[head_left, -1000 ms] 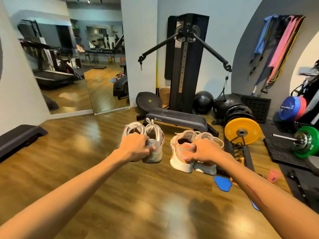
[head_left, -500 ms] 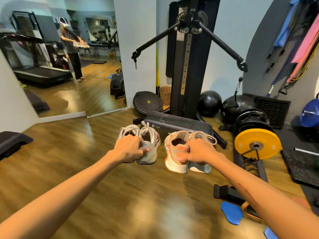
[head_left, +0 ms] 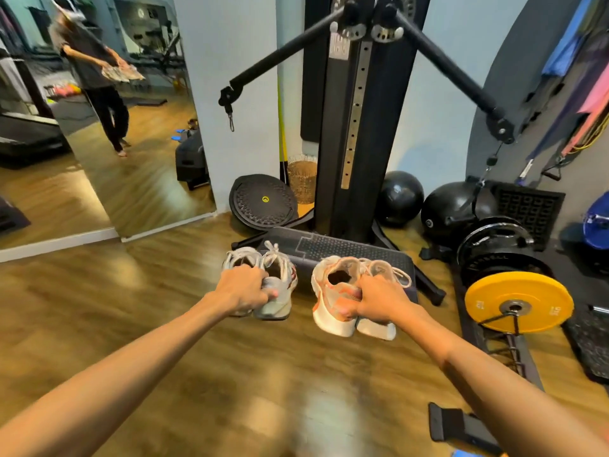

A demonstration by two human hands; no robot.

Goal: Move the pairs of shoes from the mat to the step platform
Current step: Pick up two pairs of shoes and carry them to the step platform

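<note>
We hold both arms out over the wooden floor (head_left: pixel 148 308). Our left hand (head_left: pixel 245 288) clamps the grey-white pair of sneakers (head_left: pixel 278 285) together; our right hand (head_left: pixel 382 300) grips the orange-and-white pair of sneakers (head_left: pixel 333 291). Both pairs hang in the air just before the black step platform (head_left: pixel 346 250), at the foot of the cable machine (head_left: pixel 356 110).

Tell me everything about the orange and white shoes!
The orange and white shoes are a pair of cream sneakers with orange patches, thick pale soles and pale laces. They look like soft knit fabric. The right hand pinches both together, heels toward the camera, toes pointing at the dark step platform just ahead. They hang above the wooden floor, touching only the hand and each other.
</note>
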